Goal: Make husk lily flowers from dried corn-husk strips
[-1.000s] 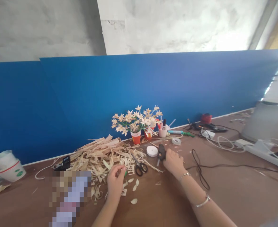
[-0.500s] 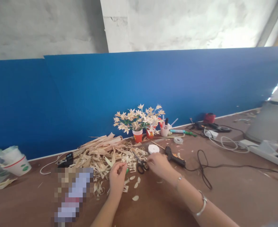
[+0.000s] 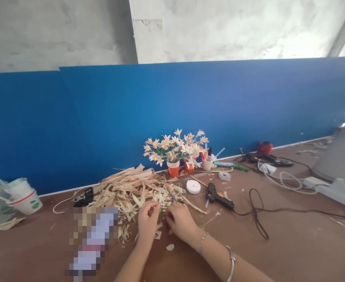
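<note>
My left hand is closed in a pinch beside the straw pile, with a small green piece showing at its fingertips. To its right, my right hand reaches down with curled fingers over the spot where small pale petals lie. Its fingertips are partly hidden, and what they hold cannot be made out. Scissors lie just beyond this hand, their handles covered by it. One loose pale petal rests on the brown table in front of the hands. Dry husk strips are heaped behind my left hand.
Pale flowers stand in red-and-white cups near the blue partition. A white tape roll and a corded glue gun lie right of the pile. A blurred-out object is at left; a power strip at right.
My right hand has moved left and nearer, from beside the scissors' handles to over the loose petals. My left hand keeps its pinch on the green piece. The view has shifted slightly.
</note>
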Action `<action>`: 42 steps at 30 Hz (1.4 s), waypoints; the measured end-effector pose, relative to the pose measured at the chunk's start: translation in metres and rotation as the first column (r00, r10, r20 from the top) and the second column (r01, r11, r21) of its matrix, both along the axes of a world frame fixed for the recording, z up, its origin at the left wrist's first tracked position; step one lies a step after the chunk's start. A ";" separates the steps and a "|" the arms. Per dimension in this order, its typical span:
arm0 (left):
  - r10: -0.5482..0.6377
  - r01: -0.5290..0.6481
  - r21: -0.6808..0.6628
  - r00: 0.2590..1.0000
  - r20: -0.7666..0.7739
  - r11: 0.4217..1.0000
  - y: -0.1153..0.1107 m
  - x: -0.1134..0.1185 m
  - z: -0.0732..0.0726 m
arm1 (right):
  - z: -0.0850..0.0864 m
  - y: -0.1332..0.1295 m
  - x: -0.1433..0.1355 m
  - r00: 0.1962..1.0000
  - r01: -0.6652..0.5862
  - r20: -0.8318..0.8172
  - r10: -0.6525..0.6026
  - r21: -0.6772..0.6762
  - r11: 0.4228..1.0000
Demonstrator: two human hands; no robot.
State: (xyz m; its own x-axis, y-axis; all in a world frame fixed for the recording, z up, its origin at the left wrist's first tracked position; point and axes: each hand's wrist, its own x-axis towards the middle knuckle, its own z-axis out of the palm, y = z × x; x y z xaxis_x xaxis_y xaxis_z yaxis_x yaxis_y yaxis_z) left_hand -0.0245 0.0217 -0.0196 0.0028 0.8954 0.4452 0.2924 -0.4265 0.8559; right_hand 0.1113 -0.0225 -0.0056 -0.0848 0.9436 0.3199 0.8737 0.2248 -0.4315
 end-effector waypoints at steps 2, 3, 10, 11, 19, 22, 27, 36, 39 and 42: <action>0.000 0.001 0.022 0.999 -0.048 1.000 0.000 0.000 0.000 | 0.004 0.000 0.003 0.994 -0.005 -0.106 0.012 0.070 0.998; 0.001 0.002 0.036 0.998 -0.070 0.999 -0.001 0.000 0.000 | 0.005 0.000 0.005 0.989 0.000 -0.147 0.016 0.110 0.994; 0.013 0.011 0.119 0.981 -0.194 0.993 -0.006 0.003 0.000 | 0.009 -0.001 0.005 0.970 0.056 -0.244 0.013 0.271 0.961; 0.012 0.014 0.127 0.979 -0.204 0.992 -0.006 0.004 0.000 | 0.009 -0.002 0.005 0.969 0.055 -0.248 0.015 0.274 0.960; 0.021 0.025 0.168 0.965 -0.263 0.985 -0.009 0.004 0.002 | 0.009 -0.002 0.005 0.970 0.056 -0.244 0.019 0.297 0.953; 0.026 0.030 0.191 0.959 -0.281 0.981 -0.009 0.004 0.001 | 0.008 0.000 0.005 0.969 0.077 -0.245 -0.002 0.296 0.952; 0.029 0.033 0.201 0.953 -0.300 0.979 -0.009 0.004 0.000 | 0.007 0.000 0.005 0.965 0.083 -0.263 -0.004 0.287 0.954; 0.035 0.035 0.206 0.944 -0.327 0.978 -0.011 0.005 0.002 | 0.006 0.000 0.005 0.963 0.092 -0.268 -0.017 0.272 0.958; 0.033 0.040 0.209 0.942 -0.334 0.977 -0.011 0.005 0.002 | 0.005 0.000 0.005 0.962 0.097 -0.271 -0.021 0.269 0.958; 0.018 0.051 0.193 0.940 -0.340 0.980 -0.010 0.004 0.001 | 0.005 0.000 0.004 0.959 0.102 -0.282 -0.025 0.263 0.959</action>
